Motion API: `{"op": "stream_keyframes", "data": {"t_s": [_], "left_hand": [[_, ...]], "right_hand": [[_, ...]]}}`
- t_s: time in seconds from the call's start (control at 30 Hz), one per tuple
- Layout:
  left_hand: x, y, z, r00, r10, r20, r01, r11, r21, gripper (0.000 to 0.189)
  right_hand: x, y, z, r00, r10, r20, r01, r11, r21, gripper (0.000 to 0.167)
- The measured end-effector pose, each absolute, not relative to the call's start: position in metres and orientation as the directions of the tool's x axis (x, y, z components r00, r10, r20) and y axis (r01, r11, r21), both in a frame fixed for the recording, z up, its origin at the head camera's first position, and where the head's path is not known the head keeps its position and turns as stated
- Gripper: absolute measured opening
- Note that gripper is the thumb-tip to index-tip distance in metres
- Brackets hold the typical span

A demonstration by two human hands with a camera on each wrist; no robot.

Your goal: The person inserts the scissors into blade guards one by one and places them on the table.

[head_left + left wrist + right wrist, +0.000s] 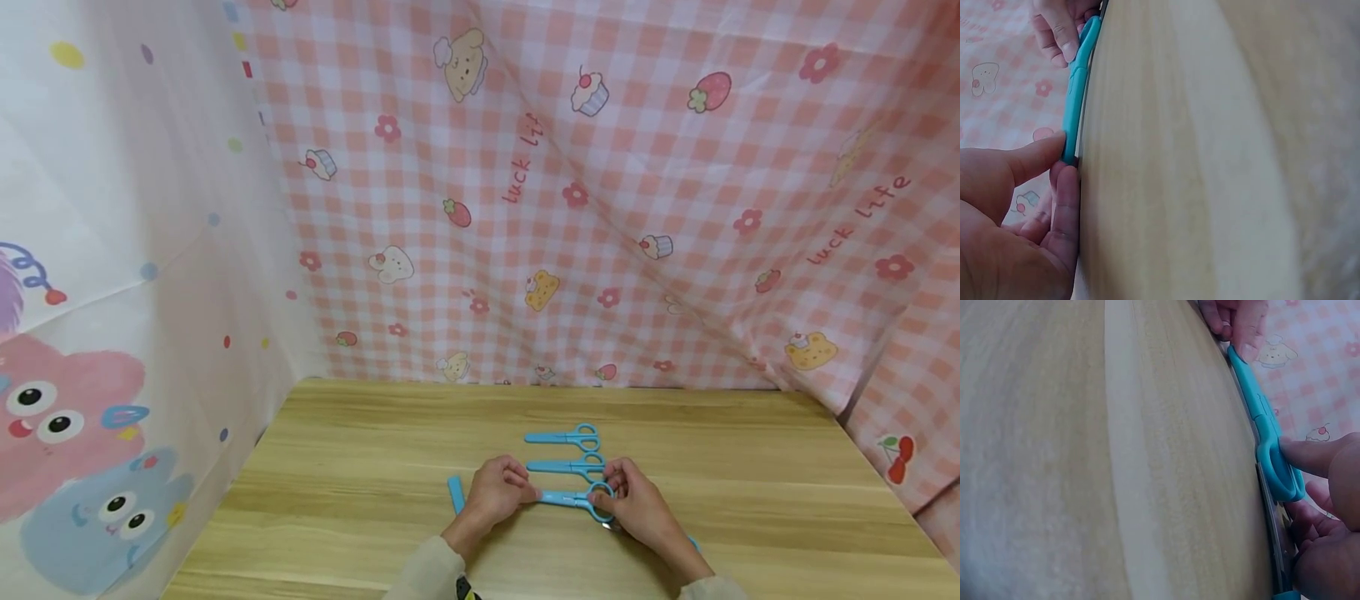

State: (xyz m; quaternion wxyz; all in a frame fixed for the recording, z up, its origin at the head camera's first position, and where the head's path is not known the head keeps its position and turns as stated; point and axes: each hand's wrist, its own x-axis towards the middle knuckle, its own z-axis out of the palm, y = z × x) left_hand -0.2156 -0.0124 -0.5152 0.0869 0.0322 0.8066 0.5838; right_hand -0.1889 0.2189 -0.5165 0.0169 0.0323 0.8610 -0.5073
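L hand [495, 496] pinches the tip end of a pair of blue scissors [562, 498], thumb on one side, fingers on the other. R hand [637, 500] grips the same pair at the handle loops, thumb pressed on a loop. So both hands are narrow, one at each end. The pair sits crosswise btwn them, blades in a blue cover, tip to L, loops to R, at or just above the wood tabletop [360, 467]. Two more covered pairs, a middle pair [551, 467] and a far pair [551, 437], lie flat just beyond, same way round; the middle pair's loops are right by the R fingers. A loose blue cover [456, 494] lies just L of the L hand. Bare metal blade [607, 526] shows under the R hand, w/ a bit of blue handle [694, 543] past the wrist; prob. one pair, but mostly hidden. Pink checked cloth [525, 167] hangs behind.
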Motion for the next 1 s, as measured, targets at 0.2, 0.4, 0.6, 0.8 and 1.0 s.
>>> {"op": "stream_keyframes", "data": {"t_s": [0.2, 0.4, 0.6, 0.8, 1.0], "left_hand": [[-0.2168, -0.0122, -0.5162, -0.982, 0.147, -0.116, -0.064, 0.316, 0.947, 0.027], [-0.2180, -0.0118, -0.5167, -0.982, 0.152, -0.109, -0.056, 0.317, 0.947, 0.027], [-0.2173, -0.0121, -0.5165, -0.983, 0.154, -0.097, -0.041, 0.332, 0.943, 0.027], [-0.2170, -0.0118, -0.5170, -0.983, 0.161, -0.092, -0.034, 0.334, 0.942, 0.027], [-0.2154, -0.0121, -0.5165, -0.985, 0.150, -0.080, -0.025, 0.337, 0.941, 0.028]], "right_hand": [[-0.1904, 0.2198, -0.5182, -0.998, 0.042, -0.056, 0.069, 0.486, -0.871, 0.037], [-0.1920, 0.2214, -0.5203, -0.997, 0.042, -0.068, 0.080, 0.479, -0.874, 0.036], [-0.1918, 0.2212, -0.5204, -0.996, 0.044, -0.074, 0.086, 0.480, -0.873, 0.035], [-0.1915, 0.2205, -0.5203, -0.997, 0.053, -0.062, 0.080, 0.504, -0.860, 0.034], [-0.1920, 0.2199, -0.5224, -0.997, 0.050, -0.065, 0.082, 0.514, -0.854, 0.033]]}}
